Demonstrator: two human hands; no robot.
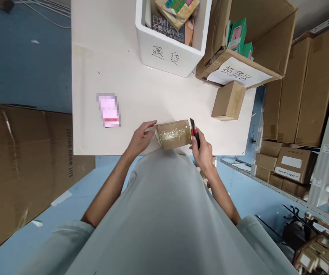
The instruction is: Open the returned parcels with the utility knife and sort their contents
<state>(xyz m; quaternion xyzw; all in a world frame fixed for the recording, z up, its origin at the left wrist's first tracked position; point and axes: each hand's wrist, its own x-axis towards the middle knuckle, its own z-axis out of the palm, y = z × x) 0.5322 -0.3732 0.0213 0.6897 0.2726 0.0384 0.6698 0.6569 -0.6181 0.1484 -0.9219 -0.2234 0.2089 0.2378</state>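
A small cardboard box (173, 134) lies at the table's front edge, clear tape shining across its top. My left hand (142, 138) is at the box's left end, fingers apart, the fingertips at or very near its corner; whether they touch I cannot tell. In my right hand (201, 149), at the box's right end, is a black and red utility knife (194, 133). Its dark tip points away from me, and the fingers are wrapped round the handle.
On the white table (110, 72) lies a blurred pink item (109, 110). Behind are a white bin (167, 57) with books and a large open carton (270, 46) with green packages. A smaller box (229, 101) stands at right, near shelving (319, 179). A big carton (33, 164) is at left.
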